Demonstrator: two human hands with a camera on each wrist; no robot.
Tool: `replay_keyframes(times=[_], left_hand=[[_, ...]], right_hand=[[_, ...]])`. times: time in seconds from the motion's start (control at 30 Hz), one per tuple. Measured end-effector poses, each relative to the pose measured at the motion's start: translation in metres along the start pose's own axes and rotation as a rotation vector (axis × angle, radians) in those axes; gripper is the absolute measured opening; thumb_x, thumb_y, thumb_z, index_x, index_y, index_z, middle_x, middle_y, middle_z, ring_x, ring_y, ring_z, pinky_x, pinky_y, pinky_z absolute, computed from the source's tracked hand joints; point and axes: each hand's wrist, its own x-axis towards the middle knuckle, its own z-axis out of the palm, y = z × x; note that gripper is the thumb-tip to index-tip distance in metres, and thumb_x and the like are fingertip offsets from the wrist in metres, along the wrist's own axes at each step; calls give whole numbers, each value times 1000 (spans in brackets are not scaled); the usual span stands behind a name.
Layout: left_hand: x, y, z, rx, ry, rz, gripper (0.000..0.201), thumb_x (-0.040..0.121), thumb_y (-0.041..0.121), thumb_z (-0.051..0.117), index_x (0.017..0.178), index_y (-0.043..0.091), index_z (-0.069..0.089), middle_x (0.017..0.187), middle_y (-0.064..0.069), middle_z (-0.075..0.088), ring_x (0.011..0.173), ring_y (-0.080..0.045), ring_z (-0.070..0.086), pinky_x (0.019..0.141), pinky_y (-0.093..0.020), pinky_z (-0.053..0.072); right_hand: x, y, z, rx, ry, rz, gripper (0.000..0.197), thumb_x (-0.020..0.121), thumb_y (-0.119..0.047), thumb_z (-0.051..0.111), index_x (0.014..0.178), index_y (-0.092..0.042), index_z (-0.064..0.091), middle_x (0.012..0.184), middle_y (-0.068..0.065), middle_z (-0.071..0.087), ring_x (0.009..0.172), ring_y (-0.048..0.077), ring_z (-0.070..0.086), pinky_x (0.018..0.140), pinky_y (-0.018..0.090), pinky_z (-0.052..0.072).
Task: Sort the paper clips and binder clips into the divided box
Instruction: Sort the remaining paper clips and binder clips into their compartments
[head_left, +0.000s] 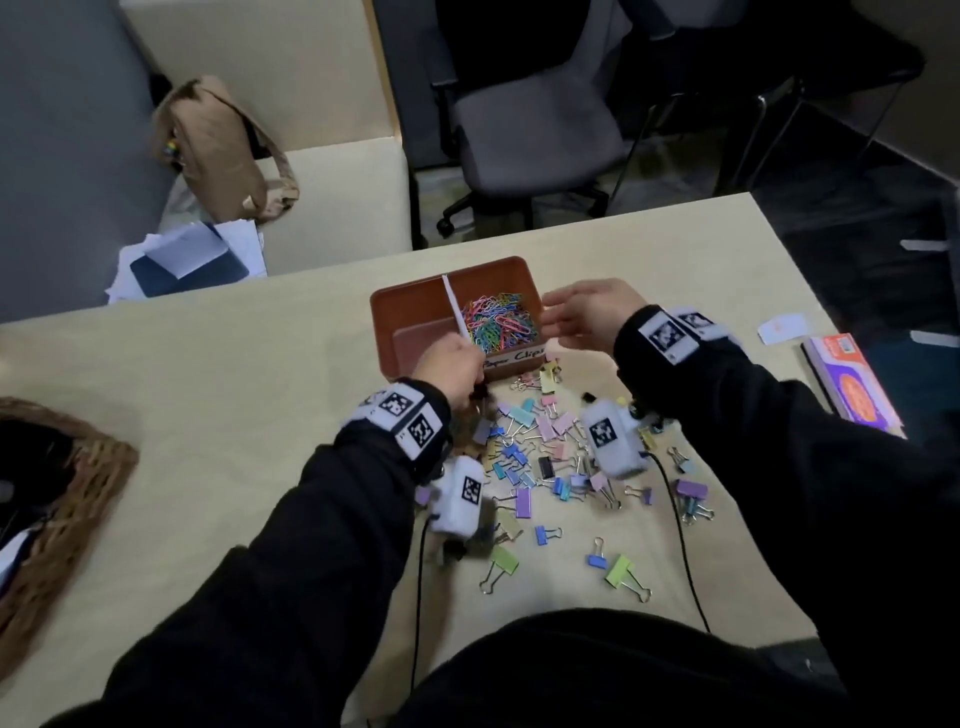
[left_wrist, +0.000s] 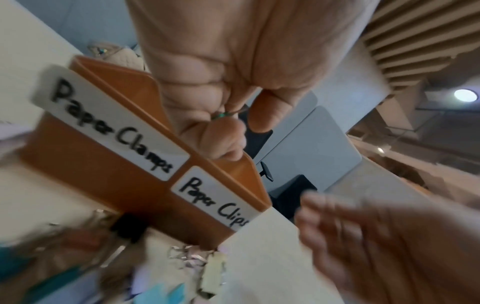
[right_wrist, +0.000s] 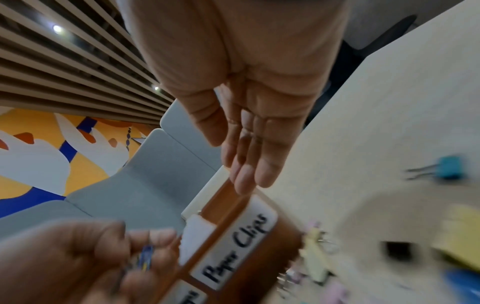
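A brown divided box (head_left: 415, 301) stands mid-table, labelled "Paper Clamps" on the left and "Paper Clips" on the right. Its right compartment holds a heap of coloured paper clips (head_left: 498, 322); the left compartment looks bare. My left hand (head_left: 462, 366) is at the box's front edge by the white divider (head_left: 453, 304), its fingers curled round a few small paper clips (left_wrist: 221, 116) (right_wrist: 145, 257). My right hand (head_left: 571, 317) (right_wrist: 249, 174) hovers beside the box's right wall with straight fingers, holding nothing. Many pastel binder clips (head_left: 545, 452) lie scattered in front of the box.
A wicker basket (head_left: 67, 483) sits at the left table edge. A purple and orange book (head_left: 852, 384) and a white card (head_left: 782, 327) lie at the right. Beyond the table are a brown paper bag (head_left: 218, 150), loose papers (head_left: 187, 254) and an office chair (head_left: 535, 119).
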Motion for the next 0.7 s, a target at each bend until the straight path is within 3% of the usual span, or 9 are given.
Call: replay_keyframes(times=[0.1,0.2,0.3,0.33,0.4,0.47,0.57,0.63,0.7], left_hand=[[17,26,7,-80,-11,-97,18,92,2,41,78,7,50,71,-10,48,53,-19,41,49,-28,35],[29,48,14,-173,36,-146,22,92,-3,36,75,4,48,68,-10,46,52,-19,40,49,-27,37],[41,59,19,-258,84,-148,16,94,-4,34,94,-2,50,73,-12,49,60,-21,50,60,-32,50],[44,60,20,-278,82,-144,19,94,-5,34,104,-2,50,79,-13,52,69,-24,56,72,-35,53],[52,58,20,-228,34,-118,35,95,-1,37,128,-2,49,108,-18,58,106,-33,61,93,-39,49],[53,55,18,-132,7,-59,43,96,2,39,139,-2,43,136,-20,51,127,-34,49,99,-39,45],[50,47,14,-120,24,19,45,93,-3,42,138,3,44,137,-17,51,126,-33,50,102,-40,44],[38,42,9,-168,32,81,42,92,-8,42,133,3,49,123,-11,58,115,-25,58,100,-35,48],[22,34,4,-210,25,115,33,94,-5,43,121,6,58,114,-11,64,100,-19,64,91,-31,53]], right_hand=[[-24,34,-33,-21,22,23,17,92,2,51,97,-2,66,86,14,70,71,21,66,65,28,55],[-37,79,-60,-47,84,95,17,93,2,51,101,1,66,81,13,68,65,21,63,58,25,53],[-50,111,-73,-41,133,164,16,94,2,50,98,1,66,78,12,66,60,19,61,55,24,52],[-54,120,-76,-30,140,182,16,94,2,50,97,0,66,77,13,66,58,18,60,54,23,51],[-61,132,-78,-17,141,201,15,94,3,51,93,0,66,76,13,65,56,17,59,51,22,49],[-66,139,-79,-20,144,202,15,94,4,51,94,0,66,76,15,65,57,19,59,52,22,50],[-70,146,-75,-77,148,183,13,91,5,54,94,1,66,80,19,65,60,22,60,55,22,54],[-71,148,-68,-146,121,151,11,88,6,59,93,1,67,82,22,67,66,27,62,69,33,56],[-72,148,-58,-247,66,115,12,85,6,62,89,-5,67,78,20,69,65,25,63,71,35,56]])
